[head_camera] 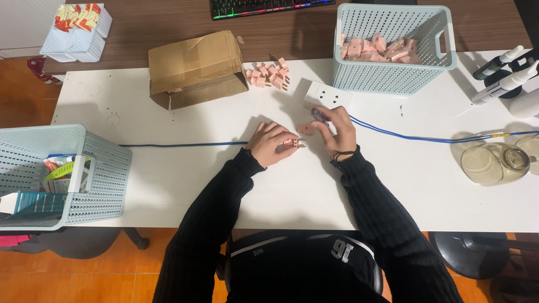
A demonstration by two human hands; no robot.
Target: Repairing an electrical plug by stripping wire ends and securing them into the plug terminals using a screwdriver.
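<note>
My left hand [271, 143] rests on the white table [185, 179] and grips a small pink plug part with brass prongs [296, 143] pointing right. My right hand [337, 128] is just beside it, fingers curled around a small dark piece [319, 115], with a pink plug piece [306, 128] at its fingertips. A white socket block [327, 96] lies just beyond the right hand. A pile of pink plugs [268, 74] sits farther back. Both arms wear black sleeves.
A light blue basket [393, 78] at the back right holds more pink plugs. A torn cardboard box [193, 67] lies at the back left. Another blue basket [95, 179] sits at the left edge. A blue cable [404, 134] crosses the table. Glass jars [494, 164] and bottles [502, 84] stand at right.
</note>
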